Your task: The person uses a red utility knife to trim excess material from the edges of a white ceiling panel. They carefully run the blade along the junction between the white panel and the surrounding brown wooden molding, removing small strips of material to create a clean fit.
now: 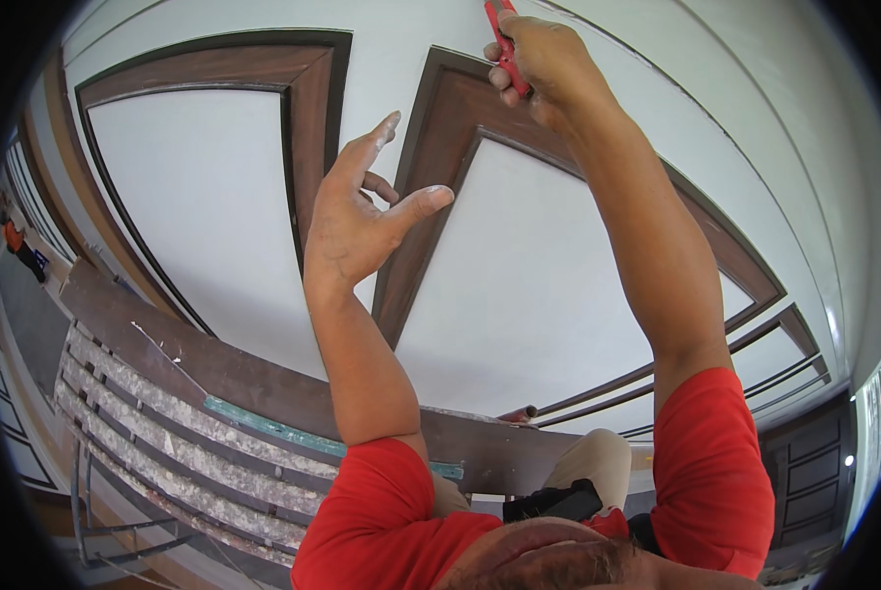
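Observation:
My right hand (558, 69) is raised at the top of the view, its fingers wrapped round a slim red utility knife (505, 49). The knife stands close to the white wall surface (391, 64), above the brown moulding frame (475, 93); its blade cannot be made out. My left hand (354, 216) is lifted lower and to the left, fingers apart and holding nothing. White dust or filler coats its fingertips. Behind it are the white strip and brown edges between two framed panels; whether it touches them I cannot tell.
Left of my hands is another brown-framed white panel (199, 167). Below lies a slatted scaffold platform (194, 447) splattered with white, with a dark brown plank (253, 374) along it. Metal scaffold bars (81, 492) stand lower left. A distant person (19, 241) is at far left.

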A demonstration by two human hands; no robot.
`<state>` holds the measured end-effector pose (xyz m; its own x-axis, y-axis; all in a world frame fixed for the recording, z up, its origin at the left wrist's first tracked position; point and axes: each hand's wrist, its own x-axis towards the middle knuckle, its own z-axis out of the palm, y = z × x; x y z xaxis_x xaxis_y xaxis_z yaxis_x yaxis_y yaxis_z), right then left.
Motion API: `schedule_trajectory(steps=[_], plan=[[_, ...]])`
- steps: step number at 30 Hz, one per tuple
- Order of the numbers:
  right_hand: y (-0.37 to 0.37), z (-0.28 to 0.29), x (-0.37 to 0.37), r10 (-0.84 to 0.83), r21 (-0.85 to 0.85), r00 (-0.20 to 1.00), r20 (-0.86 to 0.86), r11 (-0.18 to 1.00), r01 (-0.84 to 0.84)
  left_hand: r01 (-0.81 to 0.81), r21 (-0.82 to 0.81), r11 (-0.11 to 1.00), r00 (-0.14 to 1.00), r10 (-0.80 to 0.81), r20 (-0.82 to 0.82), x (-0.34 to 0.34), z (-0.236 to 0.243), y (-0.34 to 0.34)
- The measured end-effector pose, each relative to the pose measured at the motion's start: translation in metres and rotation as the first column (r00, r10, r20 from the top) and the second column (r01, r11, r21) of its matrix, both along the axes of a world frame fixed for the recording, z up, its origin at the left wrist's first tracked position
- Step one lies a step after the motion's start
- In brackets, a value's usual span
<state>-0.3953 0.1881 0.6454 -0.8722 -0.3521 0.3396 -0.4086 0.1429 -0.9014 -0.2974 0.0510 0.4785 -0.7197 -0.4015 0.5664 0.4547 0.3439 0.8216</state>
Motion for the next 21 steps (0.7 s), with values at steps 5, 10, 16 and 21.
schedule_trajectory(steps=[5, 10, 16, 21], plan=[[-0.005, 0.001, 0.004, -0.03, -0.007, 0.999, 0.016, 1.0, 0.03, -0.006, -0.01, 1.0, 1.0, 0.006, 0.004, 0.002, -0.004, -0.005], [-0.016, 0.012, 0.001, -0.084, 0.066, 0.986, 0.146, 0.995, 0.075, -0.003, -0.005, 1.0, 1.0, 0.003, 0.002, 0.0, -0.006, -0.006], [-0.015, 0.01, -0.015, 0.219, -0.275, 0.938, 0.268, 0.951, -0.144, 0.0, -0.018, 1.0, 1.0, 0.0, -0.023, 0.0, -0.001, 0.002], [0.008, 0.006, -0.048, 0.494, -0.377, 0.822, 0.282, 0.845, -0.379, 0.025, -0.02, 0.999, 1.0, -0.025, 0.001, 0.007, 0.009, 0.012]])
